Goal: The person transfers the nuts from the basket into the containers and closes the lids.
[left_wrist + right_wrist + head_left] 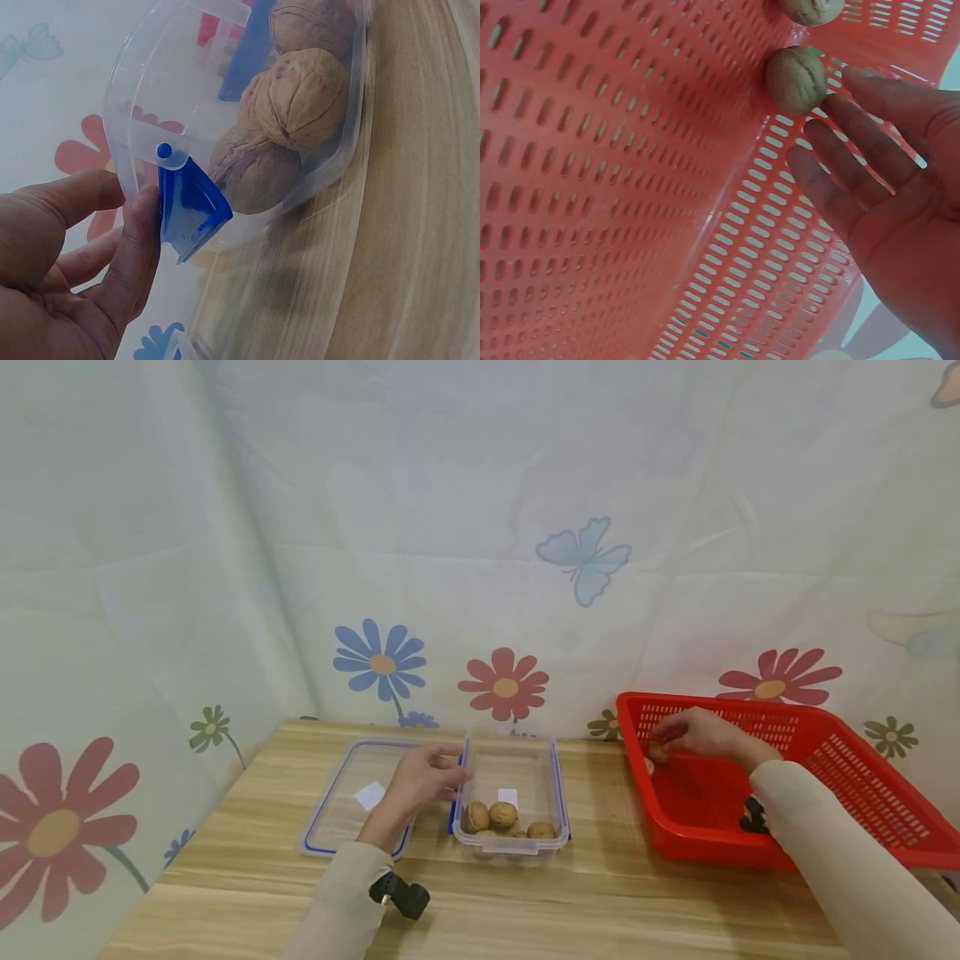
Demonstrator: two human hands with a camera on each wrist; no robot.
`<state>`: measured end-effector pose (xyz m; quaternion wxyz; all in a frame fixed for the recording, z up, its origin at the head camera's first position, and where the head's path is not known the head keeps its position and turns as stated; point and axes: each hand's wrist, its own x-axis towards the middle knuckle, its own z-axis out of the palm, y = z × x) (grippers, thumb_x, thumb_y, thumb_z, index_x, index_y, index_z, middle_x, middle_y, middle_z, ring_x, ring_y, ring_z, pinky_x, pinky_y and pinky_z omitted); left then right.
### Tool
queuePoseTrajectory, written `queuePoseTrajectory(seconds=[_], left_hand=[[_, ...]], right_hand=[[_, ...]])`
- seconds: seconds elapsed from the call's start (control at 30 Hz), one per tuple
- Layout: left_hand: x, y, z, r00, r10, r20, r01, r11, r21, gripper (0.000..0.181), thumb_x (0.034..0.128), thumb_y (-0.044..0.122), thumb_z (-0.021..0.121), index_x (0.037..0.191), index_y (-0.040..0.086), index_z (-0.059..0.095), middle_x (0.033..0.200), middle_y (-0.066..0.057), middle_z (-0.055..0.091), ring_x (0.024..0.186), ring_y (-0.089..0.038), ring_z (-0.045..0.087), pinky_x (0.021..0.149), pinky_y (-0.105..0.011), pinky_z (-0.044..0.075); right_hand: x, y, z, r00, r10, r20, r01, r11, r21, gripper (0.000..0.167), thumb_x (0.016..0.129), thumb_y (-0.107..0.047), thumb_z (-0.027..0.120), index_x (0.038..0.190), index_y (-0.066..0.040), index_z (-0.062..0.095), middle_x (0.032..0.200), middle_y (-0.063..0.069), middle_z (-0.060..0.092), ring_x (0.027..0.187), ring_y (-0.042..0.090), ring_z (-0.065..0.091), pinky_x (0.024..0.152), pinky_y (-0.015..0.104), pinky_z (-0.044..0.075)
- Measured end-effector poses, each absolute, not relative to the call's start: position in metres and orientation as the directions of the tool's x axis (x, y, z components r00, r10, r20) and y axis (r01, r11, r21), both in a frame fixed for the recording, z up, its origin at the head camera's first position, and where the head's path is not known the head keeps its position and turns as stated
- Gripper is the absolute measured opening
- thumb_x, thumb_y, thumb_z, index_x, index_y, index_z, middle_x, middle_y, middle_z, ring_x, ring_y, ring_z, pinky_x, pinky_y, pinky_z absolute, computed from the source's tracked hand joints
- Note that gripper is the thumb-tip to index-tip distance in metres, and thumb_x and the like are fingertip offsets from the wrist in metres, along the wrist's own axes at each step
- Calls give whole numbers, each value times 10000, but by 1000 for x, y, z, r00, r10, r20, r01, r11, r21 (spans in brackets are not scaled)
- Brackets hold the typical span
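Observation:
A clear plastic box [517, 852] with blue latches stands on the table, several walnuts [502, 815] gathered at its near end. My left hand [426, 777] holds the box's left rim, thumb and fingers at the edge beside a blue latch [191, 206]. Inside the red basket [660, 827], my right hand [701, 732] reaches down near the left wall. In the right wrist view its fingers are loosely extended, with the fingertips next to a walnut [796, 80]. A second walnut [812, 9] lies just beyond that one.
Left of the box lies its clear lid [322, 827] with a blue seal and a white label [370, 795]. A wooden table [510, 910] carries everything. Behind it hangs a flower-printed curtain [450, 577]. The basket's raised rim surrounds my right hand.

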<state>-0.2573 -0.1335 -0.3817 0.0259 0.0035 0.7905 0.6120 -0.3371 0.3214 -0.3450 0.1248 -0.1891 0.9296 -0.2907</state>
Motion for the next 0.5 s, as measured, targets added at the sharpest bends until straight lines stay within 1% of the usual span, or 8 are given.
queuePoseTrajectory(seconds=[0.1, 0.2, 0.3, 0.4, 0.5], left_hand=[[-258, -134, -383, -999, 35, -40, -31, 247, 968, 413, 943, -47, 761, 1342, -77, 656, 1028, -202, 735, 816, -292, 750, 689, -364, 674], [-259, -134, -385, -999, 33, -42, -33, 246, 969, 413, 943, -51, 759, 1342, -74, 656, 1027, -199, 736, 825, -300, 752, 691, -361, 674], [-260, -134, -385, -999, 33, -42, -33, 246, 969, 415, 943, -54, 755, 1345, -75, 653, 1026, -199, 737, 845, -329, 755, 690, -356, 674], [-260, -134, -384, -999, 35, -41, -32, 246, 969, 414, 946, -56, 752, 1347, -79, 650, 1034, -207, 737, 857, -347, 755, 686, -356, 673], [-259, -134, -383, -999, 37, -39, -28, 253, 967, 416, 947, -58, 749, 1349, -84, 647, 1040, -213, 738, 862, -360, 756, 685, -359, 674]], right_hand=[[-336, 321, -346, -887, -439, -139, -283, 758, -588, 369, 962, -63, 768, 1317, 26, 718, 1221, 184, 732, 1084, 350, 661, 1027, 640, 549], [-334, 320, -346, -883, -439, -165, -265, 757, -597, 363, 962, -11, 737, 1321, 34, 711, 1226, 184, 728, 1102, 363, 663, 1052, 661, 522], [-331, 319, -345, -890, -407, -204, -219, 775, -592, 412, 949, -56, 770, 1346, 26, 699, 1242, 175, 724, 1123, 362, 654, 1067, 694, 493], [-332, 320, -346, -888, -390, -244, -186, 789, -586, 454, 935, -128, 811, 1353, 11, 701, 1221, 145, 731, 1101, 331, 651, 1072, 713, 474], [-332, 321, -346, -878, -396, -269, -185, 798, -573, 429, 934, -158, 822, 1327, -17, 724, 1174, 104, 739, 1057, 292, 648, 1069, 703, 480]])
